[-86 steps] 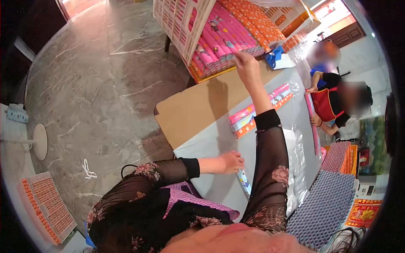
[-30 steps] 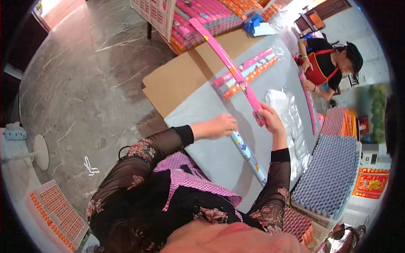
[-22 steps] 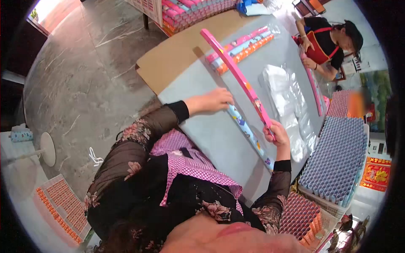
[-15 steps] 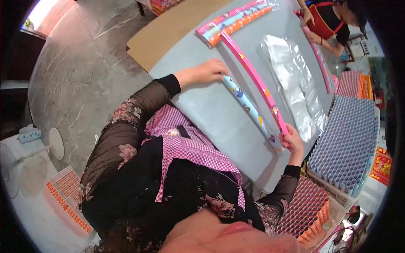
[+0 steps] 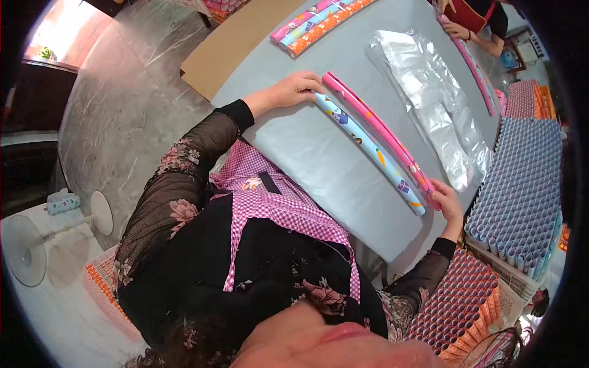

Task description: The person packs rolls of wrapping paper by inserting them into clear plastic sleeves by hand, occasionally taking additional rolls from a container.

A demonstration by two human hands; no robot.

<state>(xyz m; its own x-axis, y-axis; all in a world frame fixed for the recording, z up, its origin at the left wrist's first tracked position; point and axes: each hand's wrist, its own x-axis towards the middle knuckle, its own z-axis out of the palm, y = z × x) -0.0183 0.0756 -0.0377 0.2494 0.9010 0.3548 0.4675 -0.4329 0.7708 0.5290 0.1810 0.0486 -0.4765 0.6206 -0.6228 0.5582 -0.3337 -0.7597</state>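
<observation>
Two printed wrapping paper rolls lie close to each other on the grey-covered table (image 5: 307, 147). The light blue roll (image 5: 368, 150) is nearer to me, and the pink roll (image 5: 377, 126) is just beyond it. My left hand (image 5: 294, 90) grips the far-left end of the blue roll, its fingertips close to the pink roll's end. At the near-right end, my right hand (image 5: 446, 202) has its fingers round the pink roll, beside the blue roll's end. Part of the right fingers is hidden behind the roll.
Clear plastic sleeves (image 5: 429, 104) lie beyond the rolls. A bundle of pink, blue and orange rolls (image 5: 316, 27) sits at the far edge. Crates of blue rolls (image 5: 518, 190) and orange rolls (image 5: 457, 300) stand at right. Another person's hand (image 5: 457, 30) holds a pink roll (image 5: 478, 73).
My right hand has lowered the pink roll and moved slightly right; that roll now lies alongside the blue one. My left hand stays at the blue roll's end. The view has shifted a little.
</observation>
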